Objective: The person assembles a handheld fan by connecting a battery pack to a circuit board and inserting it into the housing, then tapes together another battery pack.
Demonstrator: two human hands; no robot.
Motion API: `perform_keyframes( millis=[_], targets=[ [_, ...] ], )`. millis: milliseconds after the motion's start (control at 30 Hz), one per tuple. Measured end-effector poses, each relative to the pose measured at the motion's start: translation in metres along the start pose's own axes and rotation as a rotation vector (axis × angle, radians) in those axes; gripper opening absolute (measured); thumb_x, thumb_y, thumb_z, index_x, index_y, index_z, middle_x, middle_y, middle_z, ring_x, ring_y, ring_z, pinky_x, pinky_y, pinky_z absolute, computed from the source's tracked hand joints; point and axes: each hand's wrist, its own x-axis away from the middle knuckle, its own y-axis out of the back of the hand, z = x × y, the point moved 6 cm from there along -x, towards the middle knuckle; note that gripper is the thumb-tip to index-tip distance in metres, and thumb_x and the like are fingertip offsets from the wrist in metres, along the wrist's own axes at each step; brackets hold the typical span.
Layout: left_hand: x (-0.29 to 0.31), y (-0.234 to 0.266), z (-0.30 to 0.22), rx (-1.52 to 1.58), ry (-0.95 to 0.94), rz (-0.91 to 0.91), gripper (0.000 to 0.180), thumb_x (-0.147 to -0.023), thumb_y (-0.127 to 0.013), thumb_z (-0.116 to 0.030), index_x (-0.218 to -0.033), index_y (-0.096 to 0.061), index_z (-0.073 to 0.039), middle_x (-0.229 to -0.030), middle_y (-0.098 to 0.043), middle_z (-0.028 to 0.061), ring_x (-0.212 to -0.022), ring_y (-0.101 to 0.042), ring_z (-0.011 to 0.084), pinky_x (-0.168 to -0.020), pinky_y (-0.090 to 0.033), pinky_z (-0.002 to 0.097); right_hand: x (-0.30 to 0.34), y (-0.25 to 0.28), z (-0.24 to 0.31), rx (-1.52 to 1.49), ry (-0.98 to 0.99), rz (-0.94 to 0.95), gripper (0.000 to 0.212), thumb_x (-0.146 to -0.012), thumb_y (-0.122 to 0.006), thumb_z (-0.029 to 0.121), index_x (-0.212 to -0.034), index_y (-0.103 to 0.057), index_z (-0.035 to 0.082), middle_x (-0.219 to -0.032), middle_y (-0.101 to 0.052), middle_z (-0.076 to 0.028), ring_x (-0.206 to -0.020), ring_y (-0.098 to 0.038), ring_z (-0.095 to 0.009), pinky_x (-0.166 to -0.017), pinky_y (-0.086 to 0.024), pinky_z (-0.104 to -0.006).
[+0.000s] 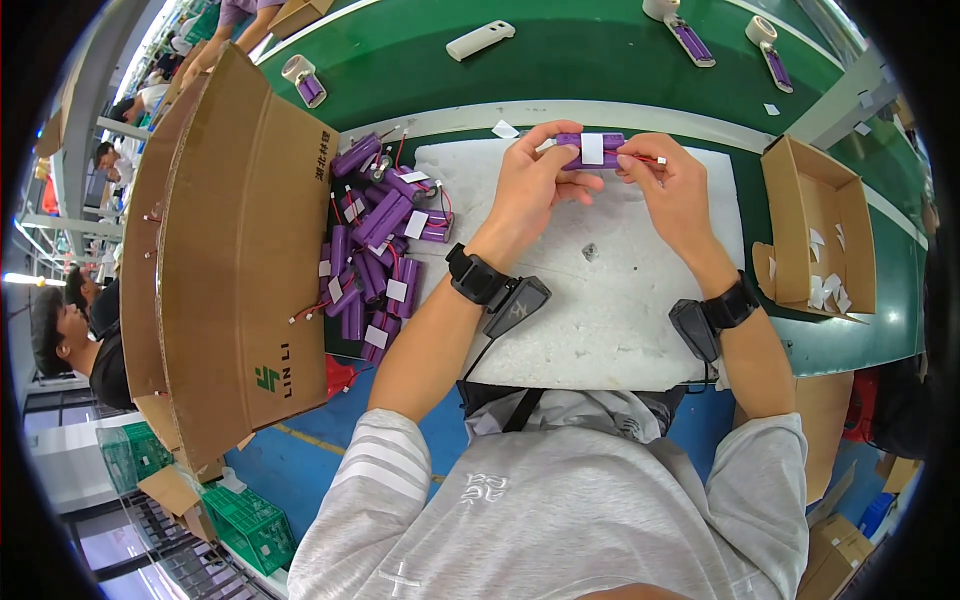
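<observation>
Above the far part of a white foam board (pixel 640 320), a purple battery pack (pixel 570 140) with a white label across its middle is held level between both hands. My left hand (pixel 530 180) grips its left end with thumb and fingers. At the right end, my right hand (pixel 668 190) pinches the pack close to its red wires, which end in a small white connector (pixel 661 161). Left of the board lies a heap of similar purple battery packs (pixel 382 218), several with white labels and loose wires.
A large cardboard box (pixel 230 250) stands at the left. Some white scraps lie in a small open carton (pixel 868 250) at the right. Beyond a pale rail, a green conveyor (pixel 590 60) carries white casings (pixel 480 40), some with purple packs. Other people are at the far left.
</observation>
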Motion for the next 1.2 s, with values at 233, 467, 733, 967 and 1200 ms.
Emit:
perform_keyframes(
  millis=[233,467,733,967,1200],
  targets=[
    [0.000,0.002,0.002,0.015,-0.005,0.032,0.030,-0.087,-0.047,-0.002,-0.116,-0.052,0.003,-0.088,-0.061,0.0160,-0.058,-0.062,0.0198,-0.045,-0.049,0.0285,-0.001,-0.003,0.000,0.002,0.033,-0.003,0.009,-0.091,-0.056,0.005,-0.096,-0.057,-0.002,-0.101,-0.064,-0.010,-0.082,-0.063,-0.015,-0.070,-0.053,-0.0253],
    [0.000,0.001,0.004,0.091,0.038,0.017,0.030,-0.085,-0.047,0.000,-0.114,-0.054,0.002,-0.083,-0.059,0.0133,-0.056,-0.060,0.0180,-0.043,-0.045,0.0273,0.001,-0.007,-0.004,-0.035,-0.031,0.066,0.014,-0.095,-0.050,0.010,-0.095,-0.053,-0.003,-0.113,-0.063,-0.013,-0.080,-0.061,-0.015,-0.072,-0.052,-0.0271],
    [0.002,0.004,0.005,0.110,0.059,-0.016,0.026,-0.084,-0.047,0.001,-0.109,-0.055,0.001,-0.078,-0.057,0.0106,-0.053,-0.056,0.0161,-0.041,-0.042,0.0266,0.002,-0.008,0.002,0.064,-0.001,0.135,0.016,-0.097,-0.048,0.013,-0.091,-0.047,-0.001,-0.116,-0.062,-0.014,-0.087,-0.059,-0.013,-0.080,-0.049,-0.0270],
    [0.002,0.006,0.003,0.099,0.061,-0.039,0.025,-0.083,-0.047,0.001,-0.107,-0.054,0.000,-0.077,-0.056,0.0104,-0.053,-0.056,0.0164,-0.041,-0.041,0.0269,0.001,-0.009,0.005,-0.020,-0.007,0.154,0.014,-0.097,-0.047,0.013,-0.092,-0.046,0.001,-0.120,-0.060,-0.016,-0.092,-0.059,-0.014,-0.086,-0.048,-0.0286],
    [0.000,0.003,-0.001,0.184,0.045,0.061,0.027,-0.083,-0.047,0.002,-0.110,-0.053,0.002,-0.082,-0.059,0.0140,-0.056,-0.060,0.0195,-0.044,-0.046,0.0283,0.000,-0.007,-0.007,-0.258,-0.046,0.021,0.014,-0.096,-0.048,0.012,-0.096,-0.050,-0.002,-0.113,-0.060,-0.017,-0.095,-0.061,-0.019,-0.083,-0.054,-0.0334]
  ],
)
